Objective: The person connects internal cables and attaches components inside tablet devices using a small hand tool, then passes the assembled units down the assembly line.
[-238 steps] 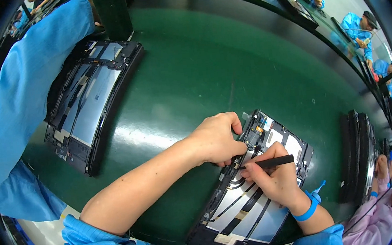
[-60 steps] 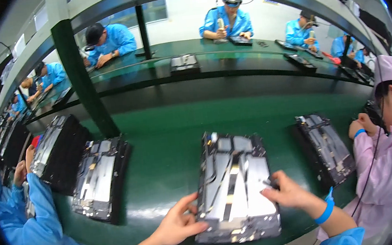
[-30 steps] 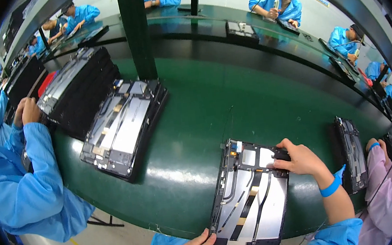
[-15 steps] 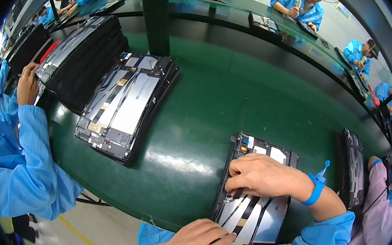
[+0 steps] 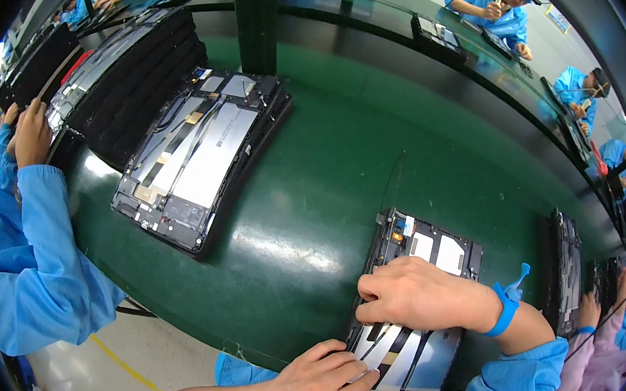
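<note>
In front of me lies an opened tablet (image 5: 449,255), its silvery inner plates, dark cables and tan tape exposed. My right hand (image 5: 420,294), with a blue wrist strap (image 5: 506,308), bends over the middle of it. Its fingers are curled in a pinch near the tablet's left edge; a small dark strip shows beneath them, and what they grip is hidden. My left hand (image 5: 323,383) rests on the tablet's near left corner, fingers stretched out and slightly apart, holding nothing.
A stack of opened tablets (image 5: 196,154) lies at the left on the green table (image 5: 304,181), beside a black stepped pile (image 5: 141,91). A dark post (image 5: 259,27) rises behind them. More tablets (image 5: 564,273) stand at the right. A blue-sleeved co-worker's hand (image 5: 33,132) is at far left.
My right hand has shifted slightly toward me over the tablet. The fingers of my left hand have spread a little. The view has shifted slightly, and the left co-worker's arm has moved.
</note>
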Demonstrator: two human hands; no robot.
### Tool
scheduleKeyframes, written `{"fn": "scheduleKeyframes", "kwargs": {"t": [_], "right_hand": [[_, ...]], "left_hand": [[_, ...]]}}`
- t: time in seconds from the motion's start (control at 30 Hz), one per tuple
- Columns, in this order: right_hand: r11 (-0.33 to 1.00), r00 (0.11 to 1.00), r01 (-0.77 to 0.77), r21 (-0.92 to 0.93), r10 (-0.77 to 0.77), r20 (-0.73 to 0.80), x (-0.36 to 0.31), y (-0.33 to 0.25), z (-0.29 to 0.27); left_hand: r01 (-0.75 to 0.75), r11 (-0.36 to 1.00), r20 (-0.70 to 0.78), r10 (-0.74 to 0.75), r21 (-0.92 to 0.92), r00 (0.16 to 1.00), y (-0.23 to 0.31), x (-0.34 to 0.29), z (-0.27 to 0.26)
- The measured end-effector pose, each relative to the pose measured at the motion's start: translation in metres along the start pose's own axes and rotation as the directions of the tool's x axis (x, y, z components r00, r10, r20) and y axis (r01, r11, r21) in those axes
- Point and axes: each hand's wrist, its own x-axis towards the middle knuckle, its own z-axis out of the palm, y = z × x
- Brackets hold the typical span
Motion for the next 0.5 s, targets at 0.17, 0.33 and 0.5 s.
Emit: {"fn": "scheduleKeyframes", "kwargs": {"t": [0.17,0.33,0.5], "right_hand": [[0.972,0.998,0.044,-0.230,-0.033,0.050,0.001,-0.012,-0.003],[0.860,0.985,0.135,-0.492,-0.172,-0.030,0.015,-0.019,0.009],[0.974,0.903,-0.190,-0.123,0.125,-0.411,-0.002,0.040,-0.015]], "left_hand": [[-0.089,0.994,0.041,0.087,0.062,0.995,-0.003,0.001,0.000],[-0.021,0.997,0.297,0.043,-0.076,0.954,-0.005,0.013,-0.005],[0.009,0.993,0.368,0.034,-0.114,0.929,-0.012,0.007,-0.001]]}}
